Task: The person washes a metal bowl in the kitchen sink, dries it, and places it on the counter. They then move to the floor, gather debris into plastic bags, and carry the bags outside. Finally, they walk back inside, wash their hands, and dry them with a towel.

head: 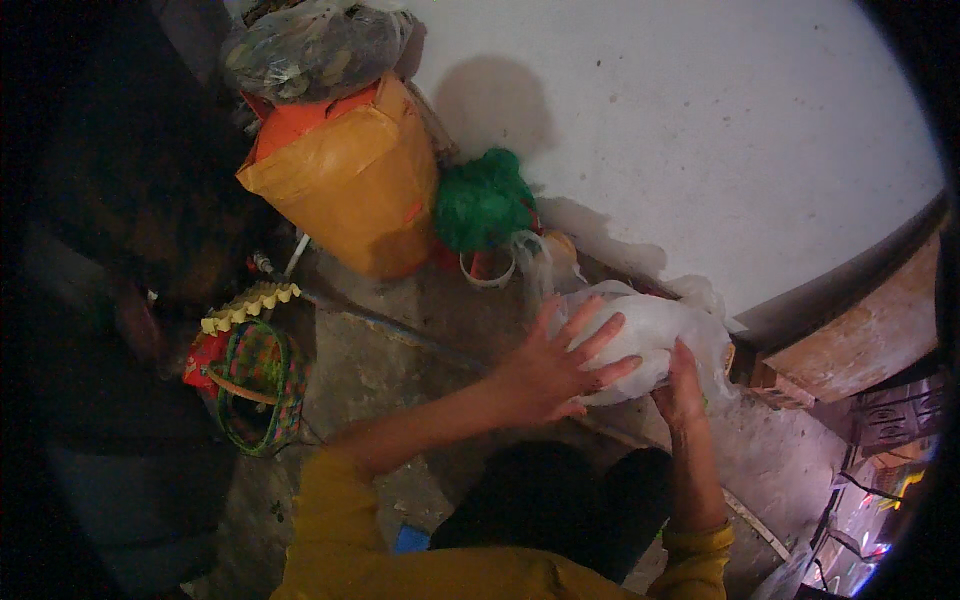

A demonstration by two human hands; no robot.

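A full white plastic bag (pixel 637 330) lies before me at the foot of the wall, its contents hidden. My left hand (pixel 574 364) is spread over its near left side, fingers apart; whether the palm presses on it I cannot tell. On the bag's right side my right hand (pixel 681 386) grips it, thumb along the plastic and the other fingers mostly hidden beneath. Thin, translucent plastic (pixel 534 259) stands crumpled just left of the bag. Close behind that are a green mesh bundle (pixel 487 201) and a white ring-like rim (pixel 487 281).
A large orange-yellow sack (pixel 360 187) leans at the back left, topped by a filled clear plastic bag (pixel 319 56). A woven basket (pixel 262 386) and a yellow egg tray (pixel 251 306) sit left. The white wall (pixel 675 135) bounds the far side; a wooden panel (pixel 862 322) stands right.
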